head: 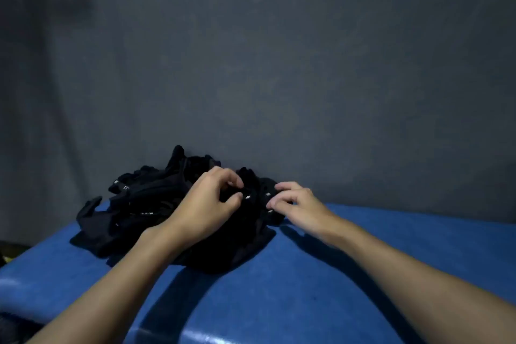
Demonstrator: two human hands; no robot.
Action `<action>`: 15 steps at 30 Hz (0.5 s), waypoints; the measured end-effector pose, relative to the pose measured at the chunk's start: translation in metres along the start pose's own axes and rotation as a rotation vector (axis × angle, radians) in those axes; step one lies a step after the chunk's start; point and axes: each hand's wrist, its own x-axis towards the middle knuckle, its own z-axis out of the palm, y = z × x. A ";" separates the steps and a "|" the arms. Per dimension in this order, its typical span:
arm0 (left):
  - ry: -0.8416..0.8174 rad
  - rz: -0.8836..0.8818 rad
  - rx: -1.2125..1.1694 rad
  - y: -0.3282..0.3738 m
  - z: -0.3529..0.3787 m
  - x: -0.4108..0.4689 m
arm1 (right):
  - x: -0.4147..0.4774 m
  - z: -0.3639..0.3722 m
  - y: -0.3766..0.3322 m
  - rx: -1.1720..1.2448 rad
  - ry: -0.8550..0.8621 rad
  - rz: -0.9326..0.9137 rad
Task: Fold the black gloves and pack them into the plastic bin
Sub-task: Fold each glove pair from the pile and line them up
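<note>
Both hands pick one glove out of the heap.

The black gloves lie in a loose heap on the blue surface, close against the grey wall; I cannot find the plastic bin in this view. The left hand pinches the edge of the top glove with bent thumb and forefinger. The right hand, fingers also curled, seems to pinch the same edge from the other side. I judge it best to lift slowly, free the glove from its neighbours, then lay it flat before folding.
</note>
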 end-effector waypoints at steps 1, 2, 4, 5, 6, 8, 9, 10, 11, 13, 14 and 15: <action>-0.001 0.000 0.024 -0.004 0.002 -0.002 | 0.001 0.004 0.004 -0.064 -0.015 0.018; -0.007 -0.011 0.055 -0.006 0.003 -0.002 | 0.003 0.005 0.007 -0.118 -0.024 0.036; -0.042 -0.041 0.102 -0.013 0.007 -0.006 | 0.004 0.009 0.014 -0.220 -0.046 0.061; -0.054 -0.055 0.111 -0.015 0.008 -0.005 | 0.006 0.010 0.017 -0.261 -0.040 0.044; -0.058 -0.063 0.118 -0.014 0.008 -0.005 | 0.008 0.010 0.019 -0.295 -0.038 0.033; -0.057 -0.071 0.129 -0.014 0.008 -0.004 | 0.008 0.009 0.014 -0.327 -0.024 -0.004; -0.052 -0.071 0.133 -0.012 0.008 -0.004 | 0.007 0.007 0.012 -0.313 -0.008 -0.022; -0.043 -0.069 0.138 -0.009 0.007 -0.004 | 0.007 0.004 0.010 -0.291 0.013 -0.031; -0.031 -0.065 0.132 -0.007 0.007 -0.004 | 0.005 0.001 0.007 -0.272 0.049 -0.049; -0.002 -0.041 0.120 0.000 0.006 -0.002 | 0.002 -0.010 -0.001 -0.244 0.157 -0.085; 0.013 -0.028 0.119 0.004 0.006 -0.002 | 0.000 -0.018 -0.006 -0.209 0.217 -0.105; 0.021 -0.014 0.118 0.010 0.006 -0.001 | -0.005 -0.026 -0.013 -0.156 0.264 -0.124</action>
